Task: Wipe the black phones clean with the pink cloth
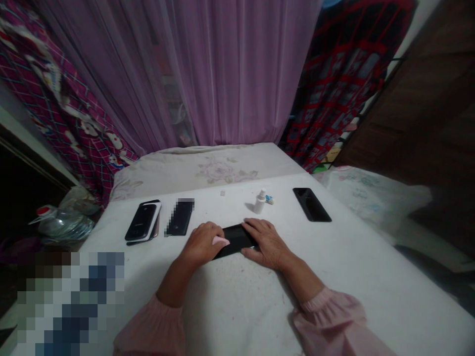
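Several other phones point(311, 203) on white-sheeted surface point(208, 301); one black phone point(235, 238) lying flat at front centre between both hands, slick, stiff, prob. fragile, best taken by long edges; R grip point(267, 242) spread, pressing its right end; L grip point(202, 242) curled, pinching pink pad point(221, 241) at its left end.

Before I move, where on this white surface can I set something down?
Bare surface lies right of your right hand, below the black phone. It is crowded left of your left hand, around the stacked phones and the dark phone.
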`<act>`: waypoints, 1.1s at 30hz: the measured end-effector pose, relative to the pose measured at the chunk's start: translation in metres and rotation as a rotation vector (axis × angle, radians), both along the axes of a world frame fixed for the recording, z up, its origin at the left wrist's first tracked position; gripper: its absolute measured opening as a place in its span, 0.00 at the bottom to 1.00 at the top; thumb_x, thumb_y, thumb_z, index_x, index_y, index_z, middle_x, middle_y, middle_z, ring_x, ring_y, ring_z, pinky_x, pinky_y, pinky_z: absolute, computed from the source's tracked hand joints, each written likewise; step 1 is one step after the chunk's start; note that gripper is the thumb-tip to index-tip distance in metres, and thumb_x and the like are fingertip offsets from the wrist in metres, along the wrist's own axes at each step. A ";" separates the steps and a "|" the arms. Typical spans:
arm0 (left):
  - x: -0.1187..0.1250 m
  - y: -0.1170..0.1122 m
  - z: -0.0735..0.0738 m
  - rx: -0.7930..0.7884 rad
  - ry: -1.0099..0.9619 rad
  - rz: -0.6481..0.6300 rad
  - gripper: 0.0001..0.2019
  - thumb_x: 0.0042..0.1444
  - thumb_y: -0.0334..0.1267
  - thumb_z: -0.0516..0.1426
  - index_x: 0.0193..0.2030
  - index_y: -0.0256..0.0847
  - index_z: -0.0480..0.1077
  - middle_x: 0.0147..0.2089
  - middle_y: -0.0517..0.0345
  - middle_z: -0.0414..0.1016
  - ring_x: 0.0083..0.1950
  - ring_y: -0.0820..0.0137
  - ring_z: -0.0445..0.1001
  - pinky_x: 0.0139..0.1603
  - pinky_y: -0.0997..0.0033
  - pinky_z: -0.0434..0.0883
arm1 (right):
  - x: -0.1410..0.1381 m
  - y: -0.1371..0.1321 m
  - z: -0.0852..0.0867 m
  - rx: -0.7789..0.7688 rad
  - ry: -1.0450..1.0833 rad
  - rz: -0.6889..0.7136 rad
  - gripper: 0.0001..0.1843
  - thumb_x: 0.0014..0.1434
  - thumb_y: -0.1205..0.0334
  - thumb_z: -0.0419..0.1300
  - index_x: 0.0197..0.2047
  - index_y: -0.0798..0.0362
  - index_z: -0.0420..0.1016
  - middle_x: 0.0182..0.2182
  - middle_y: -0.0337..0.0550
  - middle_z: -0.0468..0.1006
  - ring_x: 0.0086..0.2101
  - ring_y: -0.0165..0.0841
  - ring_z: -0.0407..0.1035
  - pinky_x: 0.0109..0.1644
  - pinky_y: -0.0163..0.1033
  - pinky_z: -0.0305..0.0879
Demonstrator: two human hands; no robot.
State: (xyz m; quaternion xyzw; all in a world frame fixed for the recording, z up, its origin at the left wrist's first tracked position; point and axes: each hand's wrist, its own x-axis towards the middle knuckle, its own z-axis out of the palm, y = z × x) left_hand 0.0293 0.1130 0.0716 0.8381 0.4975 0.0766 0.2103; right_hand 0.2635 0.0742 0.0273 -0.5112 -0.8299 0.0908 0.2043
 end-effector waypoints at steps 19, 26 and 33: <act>0.007 0.003 -0.010 0.143 -0.051 0.194 0.08 0.63 0.43 0.54 0.38 0.44 0.72 0.38 0.57 0.79 0.43 0.64 0.74 0.44 0.67 0.65 | 0.000 -0.001 0.000 0.010 -0.008 0.004 0.37 0.57 0.45 0.60 0.65 0.54 0.63 0.62 0.59 0.65 0.60 0.49 0.59 0.62 0.58 0.52; 0.003 0.001 -0.001 0.039 -0.011 0.059 0.07 0.59 0.44 0.58 0.37 0.45 0.74 0.42 0.56 0.77 0.46 0.62 0.73 0.47 0.65 0.65 | -0.001 -0.001 0.003 -0.001 -0.008 0.001 0.37 0.57 0.46 0.60 0.65 0.55 0.64 0.62 0.59 0.65 0.60 0.50 0.59 0.62 0.58 0.52; 0.003 -0.004 0.007 -0.062 0.030 0.010 0.06 0.53 0.45 0.63 0.34 0.47 0.76 0.50 0.56 0.74 0.53 0.60 0.71 0.53 0.63 0.66 | -0.001 -0.001 0.004 -0.015 -0.022 -0.011 0.37 0.57 0.45 0.60 0.64 0.56 0.65 0.63 0.60 0.64 0.60 0.49 0.59 0.63 0.58 0.51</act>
